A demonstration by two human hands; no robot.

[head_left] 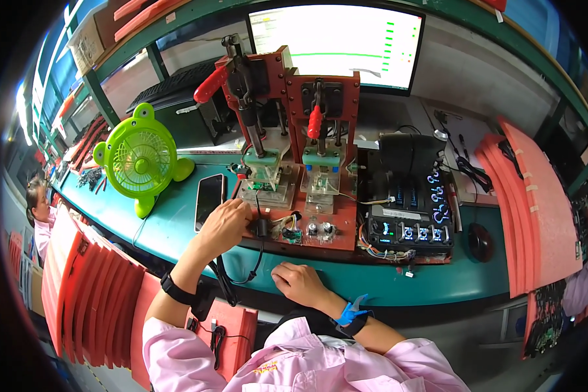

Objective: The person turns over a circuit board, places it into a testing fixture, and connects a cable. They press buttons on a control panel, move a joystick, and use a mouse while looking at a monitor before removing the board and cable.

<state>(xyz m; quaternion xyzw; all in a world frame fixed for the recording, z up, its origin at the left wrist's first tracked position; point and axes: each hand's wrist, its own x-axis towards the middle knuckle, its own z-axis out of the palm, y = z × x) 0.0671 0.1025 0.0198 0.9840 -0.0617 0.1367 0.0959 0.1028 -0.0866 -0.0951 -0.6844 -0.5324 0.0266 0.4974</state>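
Observation:
My left hand (226, 227) is closed at the front left of a red test fixture (338, 243), its fingertips against the side of a small black block (262, 227) on a black cable (260, 258). What the fingers grip is hidden. The cable runs up to a green circuit board (262, 186) in the fixture's left station, and its bundle hangs over the table edge below my hand. My right hand (299, 285) rests loosely curled on the table's front edge, with nothing visible in it. A phone (210, 197) lies just beyond my left hand.
Two toggle clamps with red handles (315, 122) rise over the fixture. A green fan (141, 160) stands left; a black control box (408, 225) and a mouse (481, 243) are right. Pink foam sheets (95, 300) stack at the left, more foam (536, 215) at the right. A monitor (336, 49) stands behind.

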